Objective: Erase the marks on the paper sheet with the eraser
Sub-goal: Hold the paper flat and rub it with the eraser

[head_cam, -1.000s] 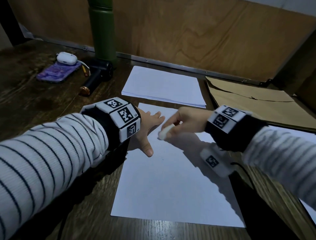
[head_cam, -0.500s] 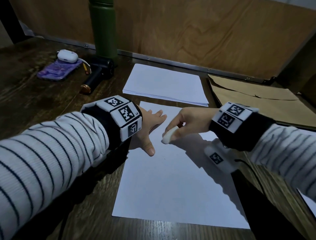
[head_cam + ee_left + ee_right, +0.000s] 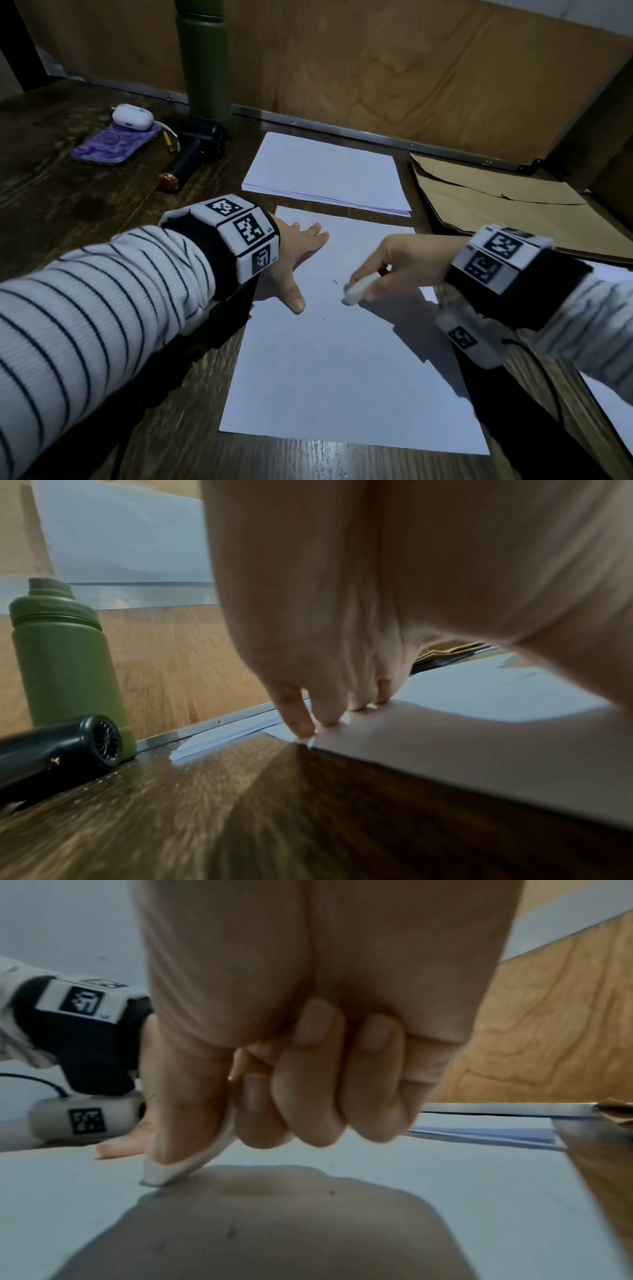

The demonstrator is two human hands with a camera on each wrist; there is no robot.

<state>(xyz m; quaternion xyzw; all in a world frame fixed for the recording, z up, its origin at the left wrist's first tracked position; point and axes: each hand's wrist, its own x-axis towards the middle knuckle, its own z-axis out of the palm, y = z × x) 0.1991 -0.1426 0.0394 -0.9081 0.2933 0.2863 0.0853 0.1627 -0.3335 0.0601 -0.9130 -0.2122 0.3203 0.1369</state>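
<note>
A white paper sheet [image 3: 335, 370] lies on the dark wooden table in front of me. My left hand [image 3: 301, 253] rests flat on its upper left part, fingers spread, thumb pointing toward me; in the left wrist view its fingertips [image 3: 301, 723] press the paper sheet [image 3: 479, 750] near its corner. My right hand [image 3: 387, 267] pinches a white eraser [image 3: 358, 289] between thumb and fingers, its tip touching the sheet. Small dark marks [image 3: 334, 282] show just left of the eraser. In the right wrist view the eraser [image 3: 192, 1167] presses the paper sheet [image 3: 445, 1177] under my thumb.
A stack of white paper [image 3: 329, 174] lies behind the sheet, brown envelopes [image 3: 507, 212] to the right. A green bottle [image 3: 203, 58], a black handheld device [image 3: 191, 154], a purple phone [image 3: 113, 144] and a white earbud case [image 3: 132, 116] stand at back left.
My right hand has moved the eraser toward me and to the right across the sheet, away from my left hand. Small dark marks are now uncovered. The left hand stays put.
</note>
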